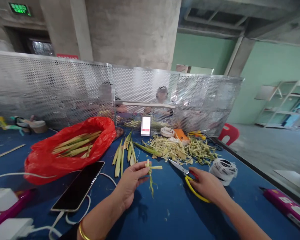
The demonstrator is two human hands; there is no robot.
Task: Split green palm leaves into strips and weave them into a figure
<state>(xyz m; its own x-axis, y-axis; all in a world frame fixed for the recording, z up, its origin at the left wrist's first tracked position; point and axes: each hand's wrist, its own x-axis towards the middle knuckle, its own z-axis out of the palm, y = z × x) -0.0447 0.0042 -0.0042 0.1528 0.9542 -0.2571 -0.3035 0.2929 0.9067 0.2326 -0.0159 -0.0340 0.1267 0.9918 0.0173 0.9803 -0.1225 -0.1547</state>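
Between thumb and fingers, my left hand [133, 181] pinches a small knotted piece of pale green leaf strips [150, 171], with a short end pointing right and a thin frayed tail hanging down. To the right, my right hand [206, 183] is closed at the handles of a pair of scissors [181, 166] with yellow and red grips. The scissor blades point up and left, apart from the leaf piece. Long cut leaves [118, 158] lie beyond my left hand. A heap of leaf scraps [172, 148] spreads past the scissor tips.
A red plastic bag [43, 163] holding leaf strips stands left, near a phone [78, 188] with a charging cable. A roll of white cord [223, 171] and a purple tool [287, 206] are at right. Behind a perforated metal screen [82, 86], two people sit.
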